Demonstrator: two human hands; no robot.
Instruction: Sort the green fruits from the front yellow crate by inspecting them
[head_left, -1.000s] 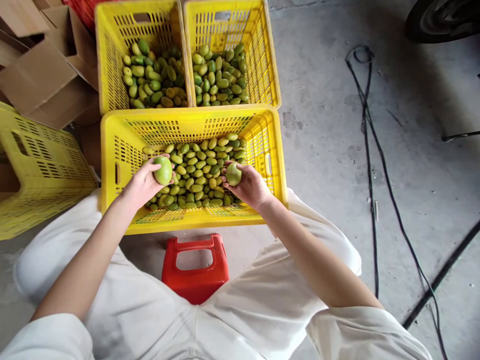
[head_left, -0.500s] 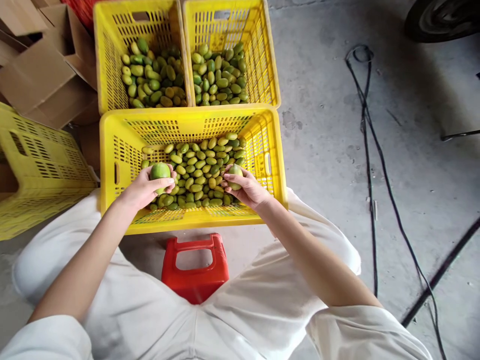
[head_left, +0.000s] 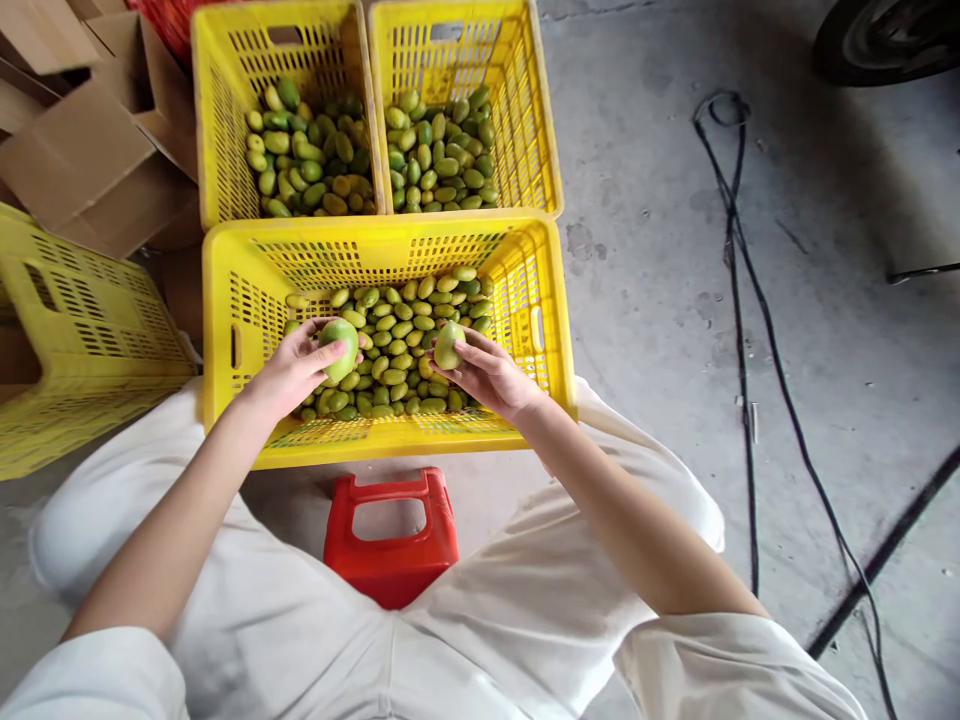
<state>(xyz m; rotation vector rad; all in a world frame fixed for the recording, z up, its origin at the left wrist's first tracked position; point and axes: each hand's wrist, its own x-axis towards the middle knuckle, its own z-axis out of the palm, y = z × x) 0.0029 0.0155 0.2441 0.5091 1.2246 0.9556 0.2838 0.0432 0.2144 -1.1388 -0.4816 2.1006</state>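
Observation:
My left hand (head_left: 292,368) is closed round a large pale-green mango (head_left: 340,350), thumb across its near side. A smaller yellow-green mango (head_left: 448,347) sits in the fingers of my right hand (head_left: 495,378), the thumb on its right side. Both hands are over the near yellow crate (head_left: 390,452), with a gap between the two fruits. Below them, many loose green and yellowish mangoes (head_left: 394,376) cover much of the crate's bottom. My hands hide part of this pile.
Two more yellow crates, left (head_left: 217,120) and right (head_left: 536,120), hold mangoes behind the near one. Another yellow crate (head_left: 90,310) and cardboard boxes (head_left: 82,150) stand at left. A red plastic stool (head_left: 390,570) is between my legs. Black cables (head_left: 761,300) lie on the floor at right.
Both mangoes have turned in my fingers. The left one has shifted slightly right, and the right one slightly left, bringing the fruits closer together.

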